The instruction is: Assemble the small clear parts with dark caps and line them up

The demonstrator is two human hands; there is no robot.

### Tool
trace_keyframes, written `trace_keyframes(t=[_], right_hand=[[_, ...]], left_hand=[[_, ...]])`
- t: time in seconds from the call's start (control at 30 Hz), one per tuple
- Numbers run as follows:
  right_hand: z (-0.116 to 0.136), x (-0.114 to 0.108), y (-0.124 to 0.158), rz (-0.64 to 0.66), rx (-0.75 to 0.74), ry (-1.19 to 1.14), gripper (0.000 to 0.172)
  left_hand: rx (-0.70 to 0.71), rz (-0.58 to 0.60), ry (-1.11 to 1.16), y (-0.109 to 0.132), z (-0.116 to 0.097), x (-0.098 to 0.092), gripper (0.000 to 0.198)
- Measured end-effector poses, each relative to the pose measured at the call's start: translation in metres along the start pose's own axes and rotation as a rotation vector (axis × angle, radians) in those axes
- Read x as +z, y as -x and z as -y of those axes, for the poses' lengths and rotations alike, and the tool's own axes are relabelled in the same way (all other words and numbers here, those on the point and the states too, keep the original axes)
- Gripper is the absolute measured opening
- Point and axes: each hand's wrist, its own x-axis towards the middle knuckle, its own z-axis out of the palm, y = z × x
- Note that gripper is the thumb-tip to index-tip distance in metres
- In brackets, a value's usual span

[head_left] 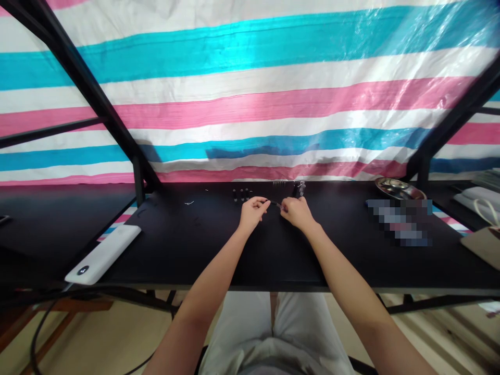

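Note:
Over the middle of the black table [179,234], a small thin dark item [275,203] spans the gap between my two hands. My left hand [253,212] pinches its left end between thumb and fingers. Its right end is in the closed fingers of my right hand [297,211]. Several small dark cylindrical pieces [242,195] stand just behind my left hand. Behind my right hand is a cluster of small dark and clear pieces [300,188], and a row of tiny light pieces [279,183] lies at the table's back edge.
A white power bank [103,255] with a cable lies at the left edge. At the back right are a round metal dish [400,188] and a blurred-out item [402,223]. White scraps [189,202] lie back left. Black frame bars and a striped sheet [250,104] rise behind.

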Motion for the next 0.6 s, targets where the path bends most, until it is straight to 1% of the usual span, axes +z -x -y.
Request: trace_keyframes(t=[0.13, 0.27, 0.4, 0.6], right_hand=[[0.0033, 0.0004, 0.0007, -0.007, -0.018, 0.037, 0.010], [0.0051, 0.0005, 0.0012, -0.043, -0.043, 0.043, 0.012], [0.0059, -0.0012, 0.0011, -0.083, -0.070, -0.012, 0.014], [0.0062, -0.0027, 0.0008, -0.126, -0.124, -0.112, 0.014]], left_hand=[[0.030, -0.035, -0.086, 0.0041, -0.0022, 0.0021, 0.035], [0.067, -0.053, -0.156, 0.0063, -0.0020, 0.0044, 0.033], [0.092, -0.062, -0.194, 0.0067, 0.0004, 0.0062, 0.032], [0.091, -0.055, -0.213, 0.0075, 0.0022, 0.0079, 0.030]])
